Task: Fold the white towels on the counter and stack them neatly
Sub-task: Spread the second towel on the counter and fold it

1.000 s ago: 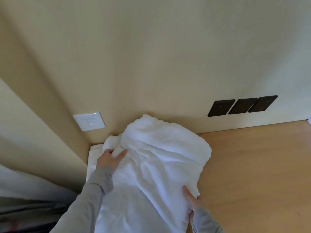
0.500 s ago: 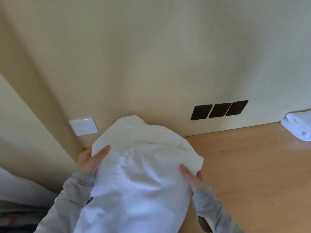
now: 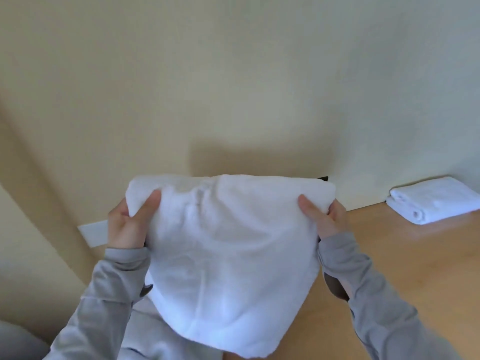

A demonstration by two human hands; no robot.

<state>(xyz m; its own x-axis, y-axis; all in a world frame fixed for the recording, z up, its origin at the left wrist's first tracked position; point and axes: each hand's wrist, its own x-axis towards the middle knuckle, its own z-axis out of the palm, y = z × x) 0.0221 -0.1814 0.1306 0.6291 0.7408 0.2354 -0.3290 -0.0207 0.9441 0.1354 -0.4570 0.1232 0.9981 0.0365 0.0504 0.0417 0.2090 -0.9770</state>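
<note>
Towel (image 3: 228, 255) now hangs lifted off the surface (image 3: 402, 268); left hand (image 3: 127, 224) and right hand (image 3: 324, 216) each pinch a top corner. Likely risk: the loose lower half bunches, so the fold lands crooked.

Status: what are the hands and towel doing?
Left hand, right hand: each pinching a top corner. White towel hanging between them. Folded towel far right, clear.
</note>
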